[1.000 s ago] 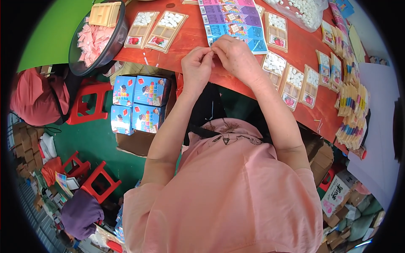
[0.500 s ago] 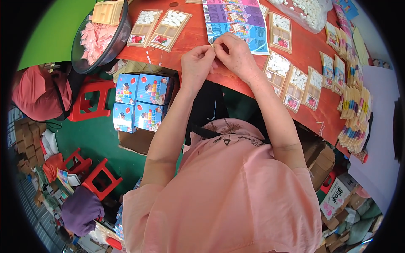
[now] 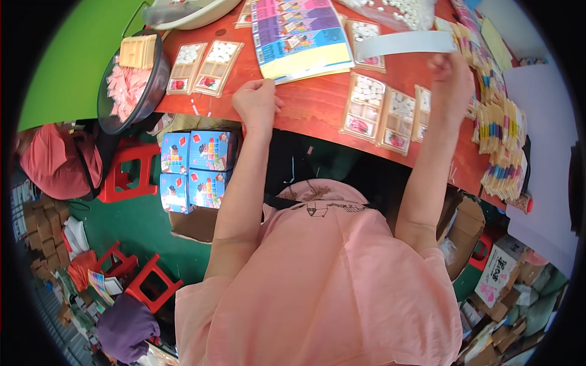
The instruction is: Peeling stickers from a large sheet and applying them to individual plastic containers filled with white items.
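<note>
My left hand point(image 3: 256, 105) is closed, its fingertips pinching the lower left corner of a sheet of printed stickers point(image 3: 299, 33). Pink, purple and blue bands cross the sheet, and bare yellow backing point(image 3: 311, 62) shows along its near edge. Off to the right, my raised right hand point(image 3: 452, 82) grips the end of a peeled sticker strip point(image 3: 404, 45), whose pale side shows. The strip stretches leftward above a compartment tray point(image 3: 373, 62). Just below lie more beige trays point(image 3: 364, 104), holding white pieces and strawberry pictures.
Two similar trays point(image 3: 218, 67) lie left of the sheet. A dark basin point(image 3: 155, 82) of pink packets stands at the table's left edge. Stacked colourful packs point(image 3: 503, 149) line the right edge. Blue printed boxes point(image 3: 210, 151) and red stools point(image 3: 152, 272) are below the table.
My right hand has moved away from my left, far to the right, pulling a strip off the sheet. Yellow backing is now exposed. The view has shifted slightly.
</note>
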`<state>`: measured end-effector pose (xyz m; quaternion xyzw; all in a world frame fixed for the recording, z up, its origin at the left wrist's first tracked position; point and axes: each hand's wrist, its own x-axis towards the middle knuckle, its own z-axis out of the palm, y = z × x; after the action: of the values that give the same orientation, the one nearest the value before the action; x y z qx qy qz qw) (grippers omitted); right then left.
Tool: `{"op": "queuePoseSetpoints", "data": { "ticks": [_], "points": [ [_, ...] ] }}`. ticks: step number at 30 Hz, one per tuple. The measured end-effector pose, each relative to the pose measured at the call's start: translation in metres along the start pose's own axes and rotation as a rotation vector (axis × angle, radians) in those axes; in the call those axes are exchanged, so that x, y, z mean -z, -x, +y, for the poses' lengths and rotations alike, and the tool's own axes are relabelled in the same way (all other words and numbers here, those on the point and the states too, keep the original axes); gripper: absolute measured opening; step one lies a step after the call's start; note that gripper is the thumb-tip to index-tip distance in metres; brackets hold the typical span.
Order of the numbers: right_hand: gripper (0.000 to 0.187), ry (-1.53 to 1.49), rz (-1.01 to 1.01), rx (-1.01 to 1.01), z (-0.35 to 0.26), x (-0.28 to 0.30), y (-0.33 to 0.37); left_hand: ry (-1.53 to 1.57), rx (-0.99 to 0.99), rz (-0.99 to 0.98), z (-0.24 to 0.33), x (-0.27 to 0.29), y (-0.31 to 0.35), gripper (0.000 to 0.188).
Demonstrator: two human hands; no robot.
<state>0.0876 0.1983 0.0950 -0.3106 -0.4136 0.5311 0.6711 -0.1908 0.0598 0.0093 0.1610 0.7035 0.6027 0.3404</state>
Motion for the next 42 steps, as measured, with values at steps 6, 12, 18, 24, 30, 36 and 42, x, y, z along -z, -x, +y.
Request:
{"op": "queuePoseSetpoints", "data": {
  "ticks": [6, 12, 18, 24, 30, 36, 42],
  "points": [
    [0.011, 0.237, 0.201, 0.296, -0.055, 0.044, 0.022, 0.112, 0.019, -0.045, -0.004, -0.003, -0.005, 0.028],
    [0.019, 0.93, -0.157, 0.872, -0.026, -0.021, 0.11, 0.163, -0.328, 0.043, -0.008, -0.003, 0.037, 0.057],
    [0.029, 0.954, -0.458, 0.79, 0.034, -0.043, 0.16, 0.379, 0.03, -0.448, 0.014, -0.02, 0.115, 0.028],
    [0.03, 1.168, -0.383, 0.541, 0.051, -0.025, 0.146, 0.291, -0.025, -0.339, 0.022, 0.008, 0.094, 0.023],
    [0.05, 1.495, -0.427, 0.377, 0.085, -0.011, 0.15, 0.344, -0.155, -0.322, 0.036, 0.044, 0.073, 0.02],
    [0.04, 1.461, -0.521, 0.31, 0.074, -0.016, 0.152, 0.41, -0.045, -0.421, 0.035, 0.053, 0.075, 0.018],
    [0.038, 0.314, -0.48, -0.323, 0.022, -0.017, 0.129, 0.482, 0.09, -0.616, 0.038, 0.046, 0.077, 0.02]
  ]
}}
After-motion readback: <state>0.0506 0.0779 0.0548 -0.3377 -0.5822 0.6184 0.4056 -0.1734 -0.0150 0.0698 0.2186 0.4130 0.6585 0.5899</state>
